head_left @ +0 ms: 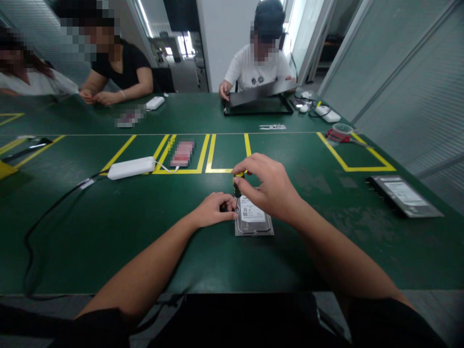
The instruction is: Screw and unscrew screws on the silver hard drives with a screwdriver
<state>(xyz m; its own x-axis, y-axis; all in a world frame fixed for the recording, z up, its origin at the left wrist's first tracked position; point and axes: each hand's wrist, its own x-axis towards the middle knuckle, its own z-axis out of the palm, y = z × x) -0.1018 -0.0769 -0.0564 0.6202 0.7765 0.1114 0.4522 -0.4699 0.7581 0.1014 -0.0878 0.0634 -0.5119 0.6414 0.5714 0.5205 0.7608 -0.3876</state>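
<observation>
A silver hard drive [254, 223] with a white label lies flat on the green table in front of me. My right hand [270, 186] grips the yellow and black handle of a screwdriver [237, 189] from above. The shaft points down at the drive's left side; its tip is hard to make out between the fingers. My left hand [216, 210] is curled against the drive's left edge, thumb and fingers steadying it beside the shaft. Part of the drive's upper side is hidden by my right hand.
More hard drives [408, 195] lie at the right. A white power strip [131, 168] with a black cable is at the left, near a phone [182, 153]. A clear round container [342, 129] stands far right. Across the table, a person handles a dark panel [263, 93].
</observation>
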